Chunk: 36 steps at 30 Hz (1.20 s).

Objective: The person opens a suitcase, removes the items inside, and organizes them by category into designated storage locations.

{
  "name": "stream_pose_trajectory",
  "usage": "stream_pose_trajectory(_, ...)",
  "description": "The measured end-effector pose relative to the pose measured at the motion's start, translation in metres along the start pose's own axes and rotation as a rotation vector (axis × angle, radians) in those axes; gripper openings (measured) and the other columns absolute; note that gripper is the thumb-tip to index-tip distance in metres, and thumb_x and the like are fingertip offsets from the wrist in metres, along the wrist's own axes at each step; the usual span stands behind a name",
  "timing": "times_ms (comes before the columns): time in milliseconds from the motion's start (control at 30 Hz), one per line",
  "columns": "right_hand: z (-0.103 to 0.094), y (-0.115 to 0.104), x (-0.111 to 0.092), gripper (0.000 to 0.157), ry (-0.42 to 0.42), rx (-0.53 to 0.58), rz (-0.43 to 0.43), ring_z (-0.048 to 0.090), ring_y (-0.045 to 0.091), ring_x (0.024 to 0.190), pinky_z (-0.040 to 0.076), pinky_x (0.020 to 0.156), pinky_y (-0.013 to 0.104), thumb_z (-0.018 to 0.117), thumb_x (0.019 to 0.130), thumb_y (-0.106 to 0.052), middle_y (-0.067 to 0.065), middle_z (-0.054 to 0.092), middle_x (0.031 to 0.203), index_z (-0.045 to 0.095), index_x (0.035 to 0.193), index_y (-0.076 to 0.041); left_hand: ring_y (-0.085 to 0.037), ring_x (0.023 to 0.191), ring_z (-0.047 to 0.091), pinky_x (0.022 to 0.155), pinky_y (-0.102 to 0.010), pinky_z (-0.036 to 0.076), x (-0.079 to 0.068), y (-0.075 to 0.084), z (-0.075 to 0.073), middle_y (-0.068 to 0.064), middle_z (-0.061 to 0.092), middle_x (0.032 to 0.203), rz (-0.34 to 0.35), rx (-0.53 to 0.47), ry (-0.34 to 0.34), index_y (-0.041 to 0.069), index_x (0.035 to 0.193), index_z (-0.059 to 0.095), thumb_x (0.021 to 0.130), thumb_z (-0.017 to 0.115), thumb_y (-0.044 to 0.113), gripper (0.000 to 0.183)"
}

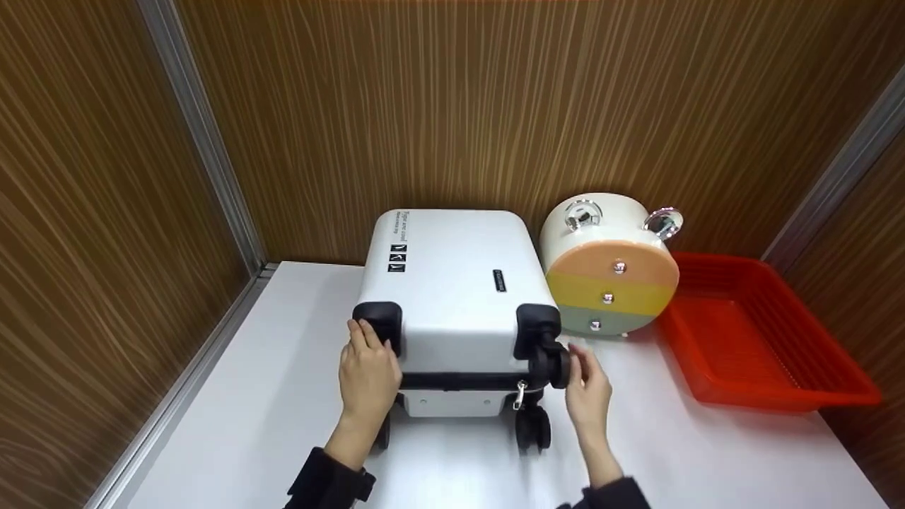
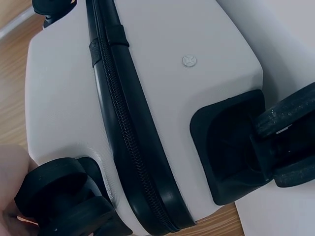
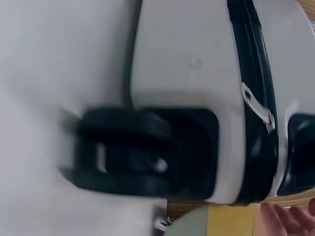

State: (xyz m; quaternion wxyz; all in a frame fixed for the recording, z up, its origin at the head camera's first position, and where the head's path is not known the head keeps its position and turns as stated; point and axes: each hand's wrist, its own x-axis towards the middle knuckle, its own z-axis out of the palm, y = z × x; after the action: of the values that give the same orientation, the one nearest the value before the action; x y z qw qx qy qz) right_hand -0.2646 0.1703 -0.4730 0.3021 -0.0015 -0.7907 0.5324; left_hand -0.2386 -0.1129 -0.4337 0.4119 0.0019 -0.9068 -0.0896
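A white hard-shell suitcase (image 1: pixel 452 283) with black corner guards lies flat, its wheeled end facing me. My left hand (image 1: pixel 369 375) holds its near left corner around the upper wheel (image 2: pixel 69 196); that wheel is hidden behind the hand in the head view. At the opposite corner, the fingertips of my right hand (image 1: pixel 588 399) touch the outer side of the upper right wheel (image 1: pixel 550 364). A lower wheel (image 3: pixel 123 152) looks blurred in the right wrist view. The silver zipper pull (image 1: pixel 520 396) hangs near the right corner.
Behind the suitcase's right side stands a round striped drawer box (image 1: pixel 614 283) with silver knobs and ear-like metal pieces. A red plastic basket (image 1: pixel 778 396) sits at the right. Wood-grain panels (image 1: pixel 424 106) enclose the white tabletop (image 1: pixel 283 396).
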Motion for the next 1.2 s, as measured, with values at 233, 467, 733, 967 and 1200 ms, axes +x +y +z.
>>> stream_pose_trajectory(233,0.015,0.002,-0.053,0.007,-0.027,-0.077,0.052,0.058,0.016,0.062,0.046,0.053,0.021,0.056,0.083,-0.001,0.010,0.062,0.077,0.056,0.090,0.001,-0.037,0.084,0.059,0.073,-0.037,0.048,0.002,0.001,0.000,-0.039,0.047,0.108,-0.007,-0.015,0.021,-0.024,0.108,0.047,0.080,0.061,0.009,0.046)
stream_pose_trajectory(467,0.032,0.003,-0.070,0.031,-0.039,-0.321,-0.165,0.051,0.003,0.050,0.042,0.044,0.021,0.076,0.069,-0.024,-0.005,0.058,0.062,0.056,0.084,-0.006,-0.037,0.085,0.059,0.073,-0.037,0.048,0.002,0.003,0.002,-0.039,0.047,0.109,-0.002,-0.029,0.028,-0.024,0.108,0.047,0.079,0.060,0.008,0.045)
stream_pose_trajectory(733,0.033,0.002,-0.071,0.024,-0.002,-0.412,-0.218,0.050,0.006,0.046,0.039,0.040,0.023,0.073,0.071,-0.011,-0.004,0.058,0.058,0.053,0.082,-0.005,-0.037,0.085,0.058,0.074,-0.037,0.047,0.001,0.003,0.004,-0.040,0.047,0.109,-0.001,-0.031,0.033,-0.024,0.108,0.047,0.079,0.060,0.008,0.045)
stream_pose_trajectory(967,0.030,0.000,-0.072,0.010,0.042,-0.403,-0.334,0.050,0.010,0.045,0.038,0.038,0.027,0.064,0.075,0.000,-0.001,0.057,0.057,0.056,0.078,-0.003,-0.037,0.085,0.059,0.074,-0.037,0.047,0.000,0.000,0.005,-0.040,0.048,0.108,0.013,-0.017,0.045,-0.024,0.108,0.047,0.078,0.061,0.007,0.045)
stream_pose_trajectory(1200,0.029,-0.008,-0.073,0.009,0.019,-0.392,-0.389,0.058,0.022,0.050,0.041,0.039,0.032,0.060,0.076,0.006,0.009,0.061,0.064,0.056,0.077,-0.001,-0.037,0.086,0.058,0.075,-0.037,0.047,-0.001,0.000,0.004,-0.040,0.047,0.109,-0.009,-0.037,0.028,-0.024,0.109,0.046,0.079,0.060,0.006,0.045)
